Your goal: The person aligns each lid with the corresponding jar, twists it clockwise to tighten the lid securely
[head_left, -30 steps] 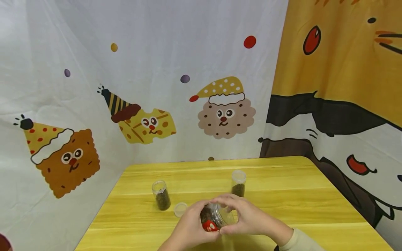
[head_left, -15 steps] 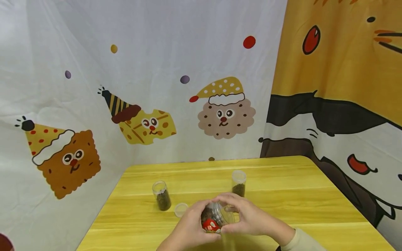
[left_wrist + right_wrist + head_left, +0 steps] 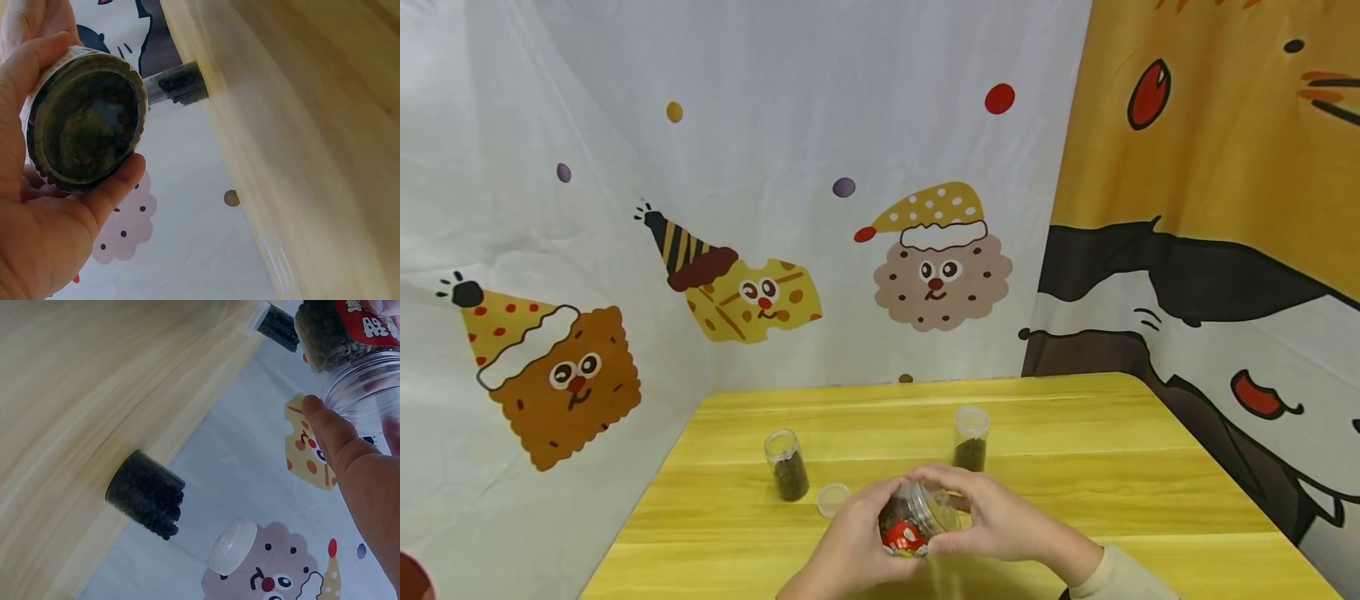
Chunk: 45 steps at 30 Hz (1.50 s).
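Note:
Both hands hold a clear plastic jar (image 3: pixel 895 512) of dark pellets, tipped on its side with a red label (image 3: pixel 904 537) low on it. My left hand (image 3: pixel 857 533) wraps the pellet-filled end; the left wrist view looks at the jar's round base (image 3: pixel 87 128). My right hand (image 3: pixel 992 517) curls its fingers and thumb round the clear ridged end (image 3: pixel 369 378). Behind the hands to the right stands a slim capped jar (image 3: pixel 971 446), partly full of dark pellets. A similar slim jar (image 3: pixel 787 471) stands at the left, a translucent lid (image 3: pixel 832 500) lying beside it.
The yellow wood-grain table (image 3: pixel 700 533) carries all of these. A white curtain (image 3: pixel 760 100) printed with cartoon food hangs behind its back edge, and an orange animal print (image 3: pixel 1210 150) covers the right side.
The held jar has turned slightly, so more of its red label shows. Both hands keep nearly the same place, and the standing jars and loose lid have not moved.

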Tool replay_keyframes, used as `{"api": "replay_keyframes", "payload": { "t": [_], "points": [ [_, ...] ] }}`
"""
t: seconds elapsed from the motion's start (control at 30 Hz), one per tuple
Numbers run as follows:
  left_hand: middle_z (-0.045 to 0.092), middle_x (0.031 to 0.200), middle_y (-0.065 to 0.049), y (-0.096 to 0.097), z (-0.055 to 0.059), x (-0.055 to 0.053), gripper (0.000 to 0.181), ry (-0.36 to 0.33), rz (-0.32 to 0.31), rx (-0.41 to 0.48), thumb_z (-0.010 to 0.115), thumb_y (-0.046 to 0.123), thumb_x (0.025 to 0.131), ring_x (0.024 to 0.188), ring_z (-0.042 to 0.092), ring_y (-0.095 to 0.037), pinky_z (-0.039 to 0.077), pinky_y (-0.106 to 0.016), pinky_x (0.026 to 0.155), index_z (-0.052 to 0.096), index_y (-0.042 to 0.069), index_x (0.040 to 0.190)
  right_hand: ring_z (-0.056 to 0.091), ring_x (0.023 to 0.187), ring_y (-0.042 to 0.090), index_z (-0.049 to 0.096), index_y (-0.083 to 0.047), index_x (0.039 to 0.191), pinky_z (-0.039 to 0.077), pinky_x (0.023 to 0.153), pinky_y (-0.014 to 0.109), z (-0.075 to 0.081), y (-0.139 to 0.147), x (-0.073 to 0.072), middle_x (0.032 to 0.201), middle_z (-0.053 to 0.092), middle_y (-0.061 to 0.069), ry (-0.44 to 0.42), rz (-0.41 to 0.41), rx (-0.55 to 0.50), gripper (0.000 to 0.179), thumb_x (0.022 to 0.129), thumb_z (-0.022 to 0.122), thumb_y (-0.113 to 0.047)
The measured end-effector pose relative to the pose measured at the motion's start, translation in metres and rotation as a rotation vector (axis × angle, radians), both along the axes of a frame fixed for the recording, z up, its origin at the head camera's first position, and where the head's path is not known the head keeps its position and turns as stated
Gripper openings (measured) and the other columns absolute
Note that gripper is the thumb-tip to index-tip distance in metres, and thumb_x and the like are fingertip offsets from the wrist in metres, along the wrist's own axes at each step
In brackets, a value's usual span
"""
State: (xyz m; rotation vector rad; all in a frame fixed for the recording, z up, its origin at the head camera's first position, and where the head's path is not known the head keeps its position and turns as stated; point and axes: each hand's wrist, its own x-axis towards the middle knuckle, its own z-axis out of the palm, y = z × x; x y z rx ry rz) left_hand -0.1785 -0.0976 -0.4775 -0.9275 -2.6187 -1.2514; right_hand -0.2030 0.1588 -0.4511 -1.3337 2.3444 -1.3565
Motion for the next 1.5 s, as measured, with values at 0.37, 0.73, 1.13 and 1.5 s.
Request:
{"api": "replay_keyframes", "payload": {
  "t": [0.37,0.73,1.13,1.5],
  "points": [
    [0.074,0.126,0.001,-0.009,0.002,-0.008,0.090,-0.160,-0.099,0.048,0.095,0.037,0.080,0.103,0.069,0.001,0.061,-0.018,0.085,0.055,0.001,0.152,0.055,0.146,0.017,0.045,-0.015,0.161,0.059,0.107,0.037,0.009,0.003,-0.003,0.163,0.052,0.010,0.009,0.083,0.050,0.076,0.095,0.083,-0.024],
    [0.071,0.125,0.003,-0.006,-0.002,-0.007,0.088,-0.189,-0.061,0.003,0.097,0.034,0.076,0.102,0.066,0.002,0.059,-0.018,0.083,0.056,0.007,0.149,0.070,0.113,0.021,0.052,-0.014,0.155,0.065,0.084,0.028,0.008,0.005,-0.006,0.152,0.060,0.012,0.107,0.035,0.101,0.071,0.094,0.085,-0.030],
    [0.072,0.125,0.002,-0.004,0.000,-0.005,0.082,-0.145,-0.065,0.020,0.097,0.031,0.076,0.103,0.066,0.001,0.060,-0.018,0.084,0.059,0.010,0.146,0.070,0.104,0.017,0.055,-0.011,0.150,0.064,0.079,0.026,0.004,0.004,-0.011,0.144,0.067,0.009,0.151,0.033,0.081,0.068,0.092,0.087,-0.026],
    [0.072,0.124,0.003,-0.002,0.002,-0.005,0.081,-0.129,-0.046,0.008,0.098,0.031,0.076,0.103,0.066,0.001,0.060,-0.017,0.084,0.060,0.012,0.145,0.068,0.103,0.015,0.054,-0.014,0.154,0.064,0.080,0.028,0.001,0.005,-0.011,0.146,0.066,0.006,0.055,0.004,0.107,0.069,0.095,0.084,-0.033]
  ]
}}
